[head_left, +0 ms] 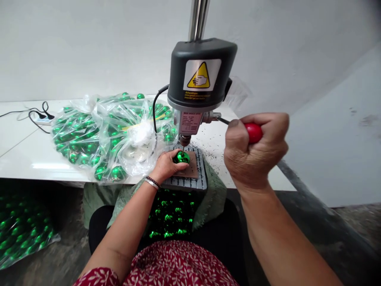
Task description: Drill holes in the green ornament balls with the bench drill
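Observation:
My left hand [167, 163] grips a shiny green ball ornament [182, 157] between thumb and fingers. The ornament rests on a brown board [190, 170] on the grey base [203, 174] of a drill press [202, 75]. Right above the ball is the drill bit [183, 149], its tip at the ball's top; whether it has gone in I cannot tell. Out to the right, my right hand [256, 151] is closed around the red knob [253, 132] of the drill press's lever [223, 120].
Clear plastic bags of green balls [86, 135] cover the left of the white table [26, 163]. Dark shavings [218, 149] lie right of the base. Many green balls [171, 216] sit below the table edge at my lap. Another bag [24, 234] stands on the floor, and a power strip [44, 119] lies at far left.

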Demonstrator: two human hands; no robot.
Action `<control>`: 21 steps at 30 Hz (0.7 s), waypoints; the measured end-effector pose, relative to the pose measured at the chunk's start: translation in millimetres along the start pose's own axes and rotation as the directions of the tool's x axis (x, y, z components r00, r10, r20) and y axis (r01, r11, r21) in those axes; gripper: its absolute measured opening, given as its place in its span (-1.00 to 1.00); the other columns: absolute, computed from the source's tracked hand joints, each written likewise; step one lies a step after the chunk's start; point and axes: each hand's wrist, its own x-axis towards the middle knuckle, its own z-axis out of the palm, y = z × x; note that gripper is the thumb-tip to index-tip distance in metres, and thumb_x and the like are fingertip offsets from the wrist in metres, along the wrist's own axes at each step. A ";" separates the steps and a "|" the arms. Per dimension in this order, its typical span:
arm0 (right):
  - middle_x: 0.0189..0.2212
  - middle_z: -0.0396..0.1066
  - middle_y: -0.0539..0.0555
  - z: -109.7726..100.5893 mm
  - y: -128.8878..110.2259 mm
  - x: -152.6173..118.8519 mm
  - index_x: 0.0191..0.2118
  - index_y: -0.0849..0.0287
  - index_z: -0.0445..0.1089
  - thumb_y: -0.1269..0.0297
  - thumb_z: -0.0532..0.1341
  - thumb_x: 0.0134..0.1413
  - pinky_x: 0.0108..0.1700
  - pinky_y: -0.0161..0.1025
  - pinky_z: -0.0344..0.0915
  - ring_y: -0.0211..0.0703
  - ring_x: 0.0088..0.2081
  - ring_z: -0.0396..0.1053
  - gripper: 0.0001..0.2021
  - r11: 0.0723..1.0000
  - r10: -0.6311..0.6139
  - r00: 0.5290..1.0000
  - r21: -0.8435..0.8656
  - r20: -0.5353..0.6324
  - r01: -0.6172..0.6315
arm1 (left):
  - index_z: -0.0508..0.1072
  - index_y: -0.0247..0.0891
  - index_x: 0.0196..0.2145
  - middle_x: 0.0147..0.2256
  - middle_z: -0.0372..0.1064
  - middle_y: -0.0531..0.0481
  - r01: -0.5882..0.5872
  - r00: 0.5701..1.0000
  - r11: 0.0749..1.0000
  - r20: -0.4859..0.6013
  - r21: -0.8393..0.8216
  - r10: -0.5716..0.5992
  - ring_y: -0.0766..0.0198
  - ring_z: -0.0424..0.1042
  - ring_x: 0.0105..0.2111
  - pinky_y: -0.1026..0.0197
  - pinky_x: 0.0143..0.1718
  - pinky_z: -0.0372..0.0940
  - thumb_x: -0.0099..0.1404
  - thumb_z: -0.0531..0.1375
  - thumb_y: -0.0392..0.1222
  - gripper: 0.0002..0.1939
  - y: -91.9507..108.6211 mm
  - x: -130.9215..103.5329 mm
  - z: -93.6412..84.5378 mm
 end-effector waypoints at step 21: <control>-0.50 0.29 -0.03 9.2 7.7 -5.6 -0.35 0.15 0.24 0.06 0.12 0.10 -0.41 -0.32 0.16 -0.36 -0.49 0.21 -0.76 0.998 0.012 0.998 0.060 -0.065 -0.008 | 0.55 -0.27 -0.20 -0.37 0.49 0.03 -0.035 0.999 0.999 -0.012 0.041 0.035 0.22 0.40 -0.34 0.23 -0.25 0.29 0.07 0.34 -0.04 -0.65 4.3 -2.1 3.0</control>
